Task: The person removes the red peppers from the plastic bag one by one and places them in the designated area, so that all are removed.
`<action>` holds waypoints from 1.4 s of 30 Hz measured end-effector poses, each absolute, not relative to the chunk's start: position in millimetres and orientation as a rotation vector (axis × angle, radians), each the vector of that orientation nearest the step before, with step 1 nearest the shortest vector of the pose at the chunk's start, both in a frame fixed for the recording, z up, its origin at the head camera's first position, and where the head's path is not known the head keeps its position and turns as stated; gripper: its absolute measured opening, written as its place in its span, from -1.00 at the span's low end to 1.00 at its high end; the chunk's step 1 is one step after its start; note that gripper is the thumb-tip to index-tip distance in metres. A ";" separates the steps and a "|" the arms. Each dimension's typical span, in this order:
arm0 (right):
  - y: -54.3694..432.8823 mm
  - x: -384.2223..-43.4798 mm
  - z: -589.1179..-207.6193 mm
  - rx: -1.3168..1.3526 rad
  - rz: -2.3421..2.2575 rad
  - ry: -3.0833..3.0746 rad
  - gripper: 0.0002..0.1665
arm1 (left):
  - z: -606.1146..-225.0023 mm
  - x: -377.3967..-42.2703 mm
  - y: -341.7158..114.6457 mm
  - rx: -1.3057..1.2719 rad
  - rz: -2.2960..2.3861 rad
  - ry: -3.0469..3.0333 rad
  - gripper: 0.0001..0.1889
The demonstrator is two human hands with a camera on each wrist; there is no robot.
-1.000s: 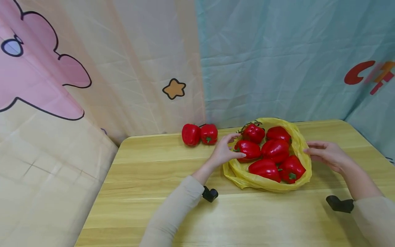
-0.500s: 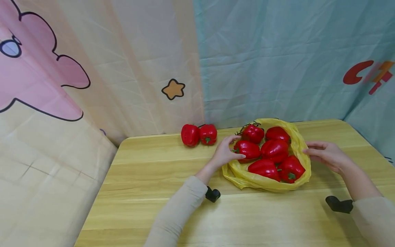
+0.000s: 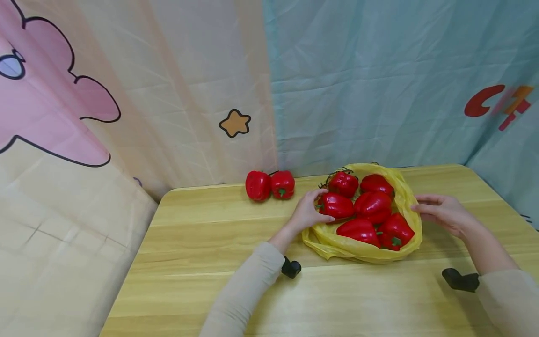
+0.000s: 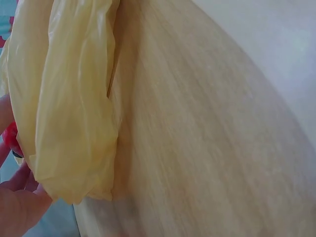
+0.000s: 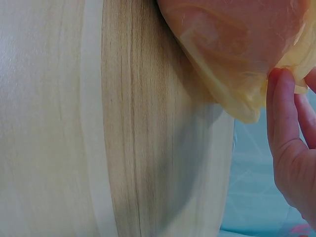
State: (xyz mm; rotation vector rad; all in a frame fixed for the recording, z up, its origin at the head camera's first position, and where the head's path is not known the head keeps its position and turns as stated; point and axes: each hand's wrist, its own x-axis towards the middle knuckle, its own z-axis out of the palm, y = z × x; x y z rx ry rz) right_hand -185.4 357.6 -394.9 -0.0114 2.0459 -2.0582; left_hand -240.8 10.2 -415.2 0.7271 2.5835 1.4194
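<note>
A yellow plastic bag (image 3: 366, 254) lies with its mouth spread wide on the wooden table, several glossy red bell peppers inside. At the bag's left rim, my left hand (image 3: 306, 213) has its thumb and fingers curled round the leftmost bell pepper (image 3: 337, 206). In the left wrist view that pepper's red skin (image 4: 11, 136) shows between the fingers beside the hanging bag (image 4: 74, 108). My right hand (image 3: 448, 213) pinches the bag's right rim between thumb and fingers; the right wrist view shows fingertips (image 5: 281, 79) against the thin plastic (image 5: 232, 49).
Two more red bell peppers, one on its side (image 3: 258, 186) and one with its green stem forward (image 3: 283, 184), sit at the back edge left of the bag. Dark thin stems (image 3: 326, 181) poke out at the bag's back left. A patterned curtain (image 3: 202, 93) hangs behind the table (image 3: 189, 262).
The head view has shifted slightly. Both hands stay at the bag's two sides, the left wrist turning a little; the peppers keep their places.
</note>
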 end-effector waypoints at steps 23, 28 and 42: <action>357.1 -185.9 -395.4 0.022 -2.048 2.040 -0.63 | -417.8 -235.6 11.9 0.656 1.559 2.584 -0.25; 357.1 -186.2 -396.7 0.017 -2.056 2.033 -0.62 | -414.8 -234.6 11.5 0.636 1.600 2.555 -0.26; 357.5 -187.8 -397.1 0.031 -2.082 1.994 -0.64 | -403.5 -229.0 8.6 0.625 1.702 2.493 -0.27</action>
